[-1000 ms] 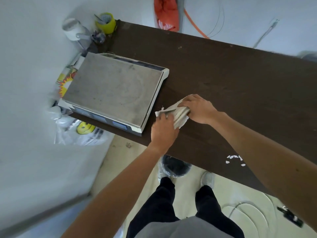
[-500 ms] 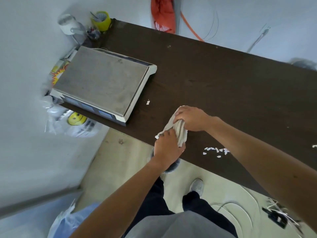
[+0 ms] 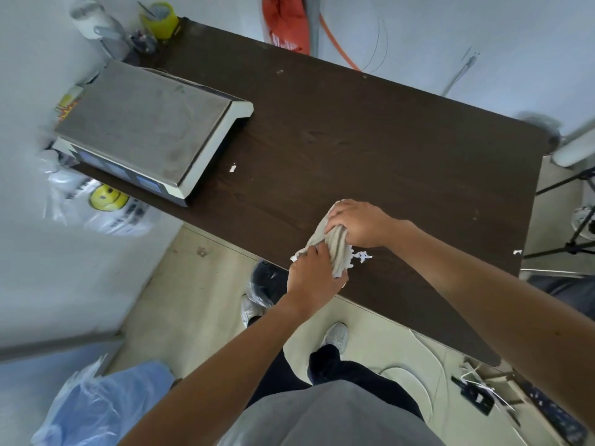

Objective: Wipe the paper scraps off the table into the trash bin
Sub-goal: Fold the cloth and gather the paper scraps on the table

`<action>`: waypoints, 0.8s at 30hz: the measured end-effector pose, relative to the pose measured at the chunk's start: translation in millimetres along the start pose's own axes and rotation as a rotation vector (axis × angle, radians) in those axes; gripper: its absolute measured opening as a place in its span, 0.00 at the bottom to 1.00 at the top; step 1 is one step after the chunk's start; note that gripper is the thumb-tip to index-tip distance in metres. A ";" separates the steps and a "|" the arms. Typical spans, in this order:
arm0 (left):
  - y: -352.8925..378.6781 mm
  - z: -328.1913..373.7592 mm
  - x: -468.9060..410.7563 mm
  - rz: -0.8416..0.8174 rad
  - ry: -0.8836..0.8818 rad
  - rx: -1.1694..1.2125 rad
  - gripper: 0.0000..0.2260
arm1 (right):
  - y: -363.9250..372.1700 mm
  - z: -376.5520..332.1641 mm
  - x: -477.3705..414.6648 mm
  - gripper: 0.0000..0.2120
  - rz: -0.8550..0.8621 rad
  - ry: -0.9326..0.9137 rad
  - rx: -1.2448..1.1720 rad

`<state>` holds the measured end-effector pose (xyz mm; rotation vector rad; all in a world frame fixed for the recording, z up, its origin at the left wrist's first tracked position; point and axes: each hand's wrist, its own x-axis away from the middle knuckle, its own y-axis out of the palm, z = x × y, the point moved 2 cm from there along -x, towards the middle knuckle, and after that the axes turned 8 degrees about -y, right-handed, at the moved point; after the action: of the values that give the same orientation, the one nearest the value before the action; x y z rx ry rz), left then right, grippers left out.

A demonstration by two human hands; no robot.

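Keep cloth flat w/ both hands pressing, drag scraps toward near edge, then off over trash bin on floor below, just left of hands. Left hand closed on cloth's near end; right hand closed on far end. Don't lift early or bits scatter.

Left to right on dark surface: scale, stray scrap nr scale, cloth pile, another scrap at right edge. Room: white walls, plastic bags left, cables on floor right.
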<state>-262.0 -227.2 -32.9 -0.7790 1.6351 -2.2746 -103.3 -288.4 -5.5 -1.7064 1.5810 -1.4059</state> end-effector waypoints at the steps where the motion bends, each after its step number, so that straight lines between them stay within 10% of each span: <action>1: 1.0 5.7 2.2 -0.008 0.000 0.001 0.28 | 1.0 3.1 5.9 0.23 -0.003 0.009 -0.002; 24: -49.5 -29.8 -86.9 0.030 0.287 -0.180 0.24 | -9.4 19.8 9.6 0.23 0.145 0.350 -0.044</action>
<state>-200.2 -144.4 -18.5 -0.4753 1.9835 -2.3283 -83.2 -300.9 -1.9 -1.3884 1.8887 -1.6727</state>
